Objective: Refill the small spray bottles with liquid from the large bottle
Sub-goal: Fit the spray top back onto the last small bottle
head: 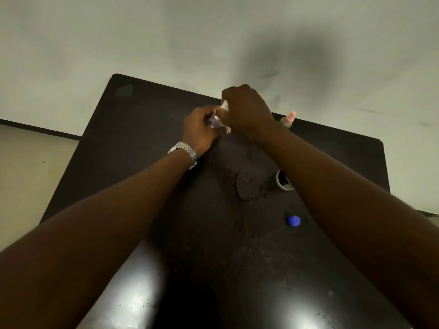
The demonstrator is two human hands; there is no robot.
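Left hand (199, 129) curls round the small spray bottle (215, 122) over the table (133, 129); right hand (244, 108), just above, pinches its white top (224, 106). The bottle's long axis runs from my left palm up toward my right hand, so a twist would turn about that line. A pink-capped bottle (288, 119) stands just beyond my right wrist; a puddle (247, 186) and blue cap (293, 221) lie nearer me.

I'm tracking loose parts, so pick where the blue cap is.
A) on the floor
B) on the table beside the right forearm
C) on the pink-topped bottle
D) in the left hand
B: the blue cap lies loose on the dark table beside the right forearm, while the left hand and right hand both grip the small clear bottle.
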